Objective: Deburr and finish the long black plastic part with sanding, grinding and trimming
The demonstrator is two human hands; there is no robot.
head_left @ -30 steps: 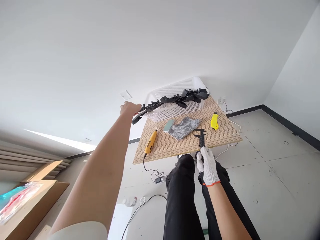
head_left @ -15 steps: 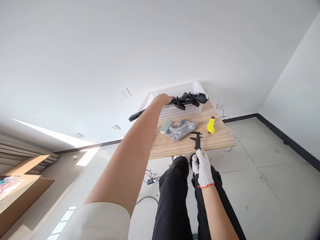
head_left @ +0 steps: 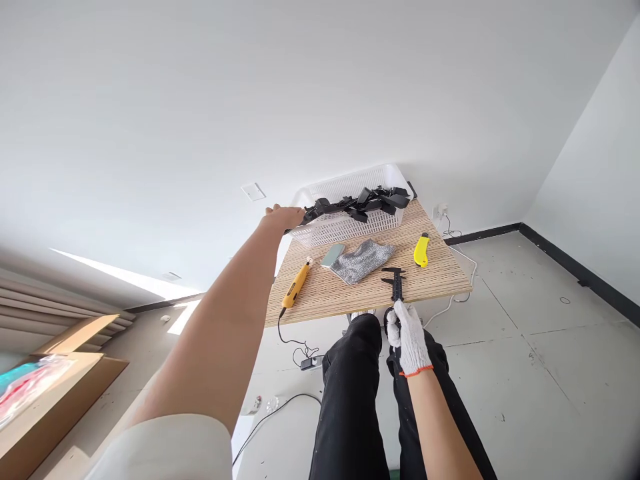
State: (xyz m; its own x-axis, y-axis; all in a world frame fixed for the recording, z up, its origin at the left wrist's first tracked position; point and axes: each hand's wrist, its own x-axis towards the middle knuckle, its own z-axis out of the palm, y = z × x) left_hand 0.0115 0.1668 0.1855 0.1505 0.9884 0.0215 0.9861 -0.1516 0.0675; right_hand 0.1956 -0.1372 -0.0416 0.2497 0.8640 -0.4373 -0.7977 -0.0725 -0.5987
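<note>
My bare left hand (head_left: pixel 284 217) is at the left end of the basket, its fingers curled over the end of a black plastic part; the fingertips are hidden. Several more black plastic parts (head_left: pixel 367 203) lie heaped across the white plastic basket (head_left: pixel 325 233). My right hand (head_left: pixel 411 340), in a white knit glove with an orange cuff, is closed around a black vernier caliper (head_left: pixel 397 285). The caliper points away from me, its jaws over the table's front edge.
On the wooden slatted table (head_left: pixel 330 293) lie a grey cloth (head_left: pixel 363 260), a pale green block (head_left: pixel 333 255), a yellow cutter (head_left: pixel 421 252) and a yellow corded tool (head_left: pixel 296 285). A power strip (head_left: pixel 311 363) and cables lie on the floor below. An open cardboard box (head_left: pixel 65 407) stands at left.
My left hand has moved left along the basket, uncovering more black parts and the yellow corded tool. My right hand still holds the caliper, almost unmoved.
</note>
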